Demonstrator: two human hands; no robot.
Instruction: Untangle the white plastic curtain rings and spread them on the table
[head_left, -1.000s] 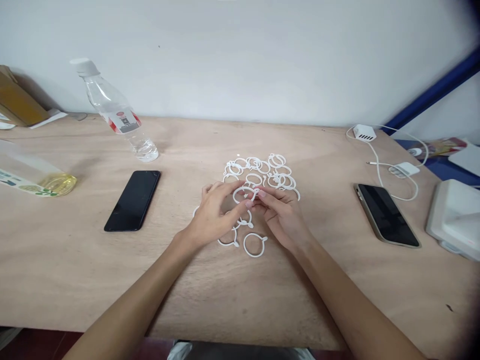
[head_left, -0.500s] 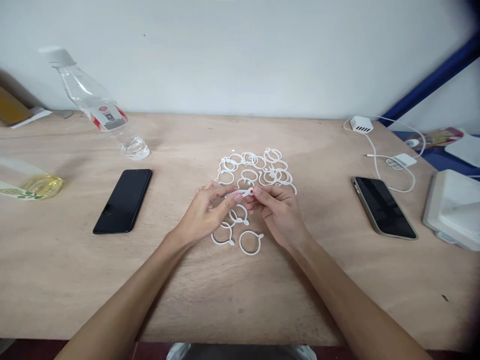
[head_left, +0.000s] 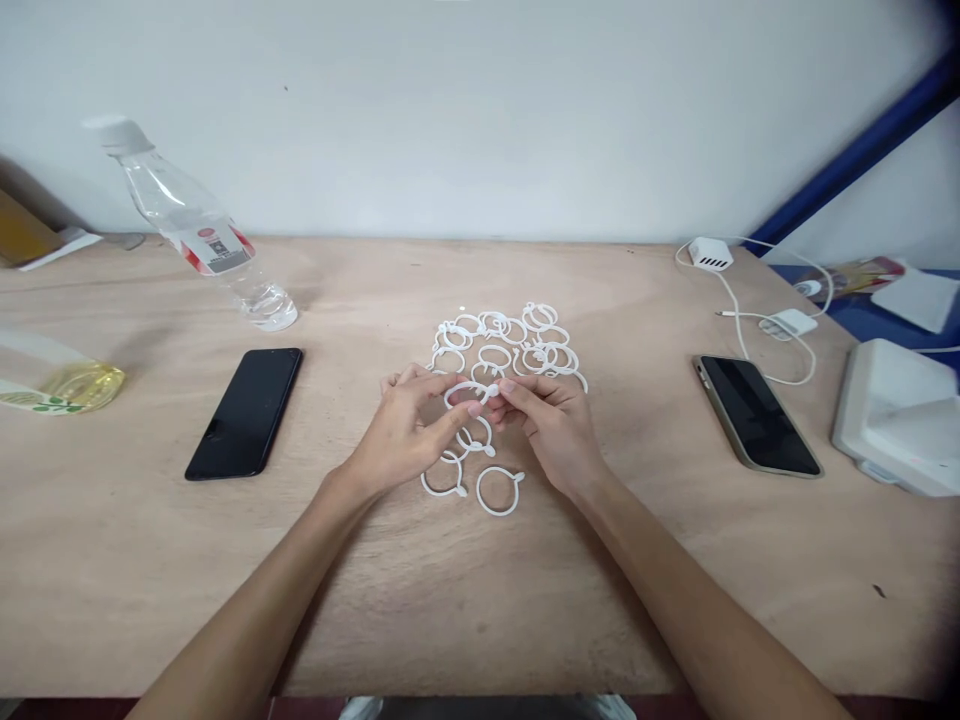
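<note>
Between my two hands is a white plastic ring (head_left: 471,385) with a small tab, raised above the table. My left hand (head_left: 411,425) grips its left side between thumb and fingers. My right hand (head_left: 551,420) pinches the tab end at its right. Under and in front of my hands lie a few similar rings, among them a single ring (head_left: 498,491) with its tab to the upper right. Beyond my fingers several more white rings (head_left: 493,356) lie in a loose, partly overlapping heap. My fingertips hide some of them.
A black phone (head_left: 245,414) lies at the left, with a clear water bottle (head_left: 214,245) behind it and a bottle of yellow liquid (head_left: 82,388) farther left. To the right are a second phone (head_left: 757,415), white chargers (head_left: 787,324) with cables, and a white box (head_left: 900,415).
The held ring has tilted so that its round opening faces me more. My hands stay in nearly the same place, and the whole view has shifted slightly.
</note>
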